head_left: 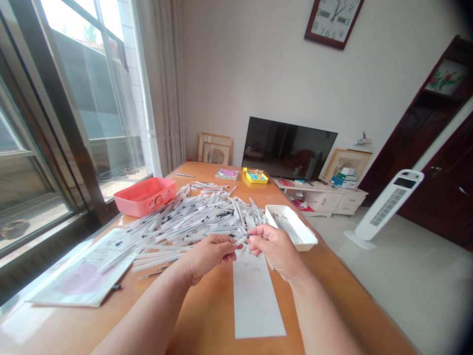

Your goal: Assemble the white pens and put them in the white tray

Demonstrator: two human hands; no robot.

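Note:
My left hand (212,254) pinches a whitish pen (241,241) by its barrel. At the pen's dark end, my right hand (275,248) closes its thumb and fingertips; whether they grip a separate cap there is too small to tell. Just beyond both hands spreads a large heap of white pens (199,212) with black caps and tips. Under the hands lies a blank white paper strip (256,305). A white tray (310,240) with several thin pen refills (288,224) in it stands beside my right hand.
A red plastic basket (142,202) stands left of the heap. A paper booklet (81,276) lies at the table's left, a small black cap (116,287) by its edge. A yellow box (256,177) and a magazine (226,174) lie at the far end. A tower fan (391,202) stands right.

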